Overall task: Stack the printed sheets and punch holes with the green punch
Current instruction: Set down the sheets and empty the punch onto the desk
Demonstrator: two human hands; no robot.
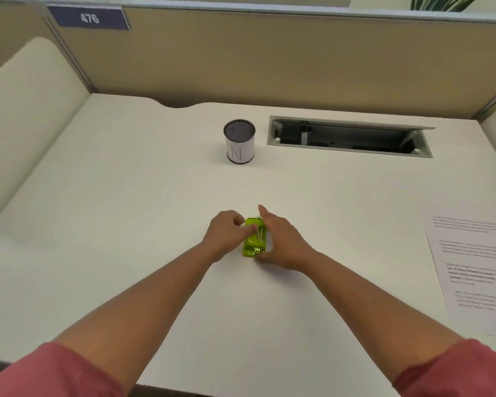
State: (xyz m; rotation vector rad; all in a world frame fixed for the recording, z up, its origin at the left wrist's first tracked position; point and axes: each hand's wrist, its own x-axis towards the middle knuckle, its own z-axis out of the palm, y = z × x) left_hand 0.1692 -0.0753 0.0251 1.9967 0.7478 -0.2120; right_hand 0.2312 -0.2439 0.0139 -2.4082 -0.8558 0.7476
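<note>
Both of our hands are meeting on the green punch, which is sitting on the desk straight ahead of us. Our left hand is curling loosely, fingertips touching the punch's left side. Our right hand is cupping its right side, fingers partly open, thumb near the closer end. Whether either is gripping firmly, we cannot tell. The printed sheets are lying well off to the right of our right hand. We are risking punching nothing, or crooked holes, if the sheets are not squared first.
</note>
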